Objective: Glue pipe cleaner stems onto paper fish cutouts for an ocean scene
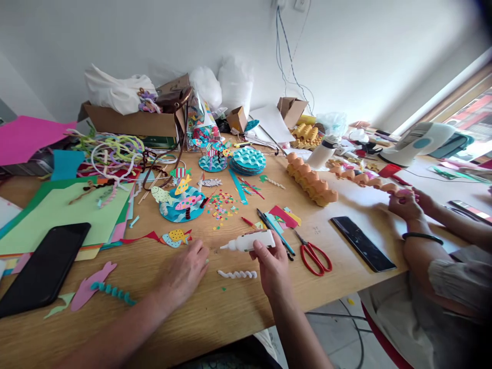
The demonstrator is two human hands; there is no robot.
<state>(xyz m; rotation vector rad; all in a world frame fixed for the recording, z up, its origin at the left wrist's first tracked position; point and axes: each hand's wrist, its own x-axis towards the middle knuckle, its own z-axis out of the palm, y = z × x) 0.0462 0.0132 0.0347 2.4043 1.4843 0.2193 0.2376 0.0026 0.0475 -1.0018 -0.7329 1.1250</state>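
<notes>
In the head view, the person's right hand (273,266) is wrapped around a white bottle (248,241), thumb on its side, holding it nearly level above the table (234,310) with the thin nozzle pointing left; that grip seems chosen to aim the tip while leaving the thumb free to squeeze. The left hand (186,269) rests low on the wood with its fingers bent close together, just beside a yellow and blue paper fish (176,238); its fingertips are turned away, so I cannot tell whether they pinch anything small. A white twisted stem (238,275) lies flat below the bottle, between the 2 hands, probably put there so either can reach it. Farther back, a blue plate (172,212) bears 3 paper fish, propped up on coiled stems that appear to serve as stands. Red-handled scissors (315,258) lie right of the bottle, blades toward the pens (274,230), so the handles face the person, which suits easy pick-up. A pink paper fish (90,287) and a teal coil (113,293) touch at the left, beside a black phone (45,269). At the right, a co-worker's hands (407,205) hold the end of an egg-carton strip (363,179), apparently to steady it.
</notes>
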